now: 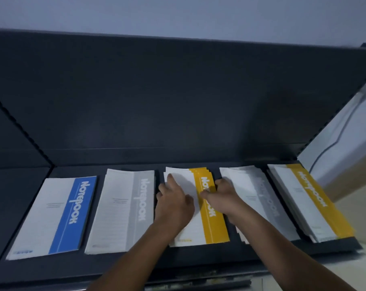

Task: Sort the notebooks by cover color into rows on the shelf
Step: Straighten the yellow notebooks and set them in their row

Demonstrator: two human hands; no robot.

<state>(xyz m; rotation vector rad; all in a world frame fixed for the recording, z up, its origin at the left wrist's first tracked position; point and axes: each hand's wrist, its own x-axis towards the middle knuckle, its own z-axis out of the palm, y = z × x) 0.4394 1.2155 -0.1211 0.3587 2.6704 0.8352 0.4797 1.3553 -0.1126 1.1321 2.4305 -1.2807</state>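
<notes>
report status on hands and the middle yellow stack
Left hand flat on middle yellow stack. Right hand grips its right edge. Left grey stack and right grey stack lie close beside it, not touching.

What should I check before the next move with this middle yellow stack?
1. Hold on middle yellow stack: ok; left hand rests on it, right hand pinches its yellow edge.
2. That stack squared: not ok; rear edges fan out.
3. Right grey stack squared: not ok; front corners splay.
4. Yellows together: not ok; far-right yellow stack lies beyond the grey one.
5. Blue stack settled: ok; flat at the left end.
6. Lower covers match tops: cannot tell.
</notes>
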